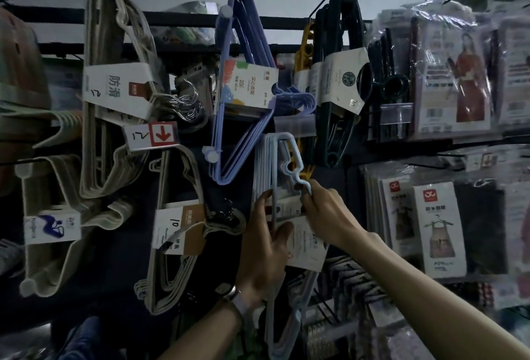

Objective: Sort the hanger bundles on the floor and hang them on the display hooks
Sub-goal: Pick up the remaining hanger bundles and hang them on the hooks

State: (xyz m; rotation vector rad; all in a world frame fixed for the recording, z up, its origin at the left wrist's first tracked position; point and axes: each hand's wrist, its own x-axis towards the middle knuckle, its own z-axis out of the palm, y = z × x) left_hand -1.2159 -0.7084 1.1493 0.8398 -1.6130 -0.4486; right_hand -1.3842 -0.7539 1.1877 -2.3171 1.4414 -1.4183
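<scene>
As the left hand [265, 247] grips the side of the pale blue hanger bundle [266, 164] and the right hand [329, 216] pinches its hook ends, low before the rack, it seems best to lift it straight onto a free hook. Beige bundles [97, 130] at left, a purple bundle [219, 118] above and yellow hangers [308, 171] beside crowd the way; apron packs [441, 230] hang at right
</scene>
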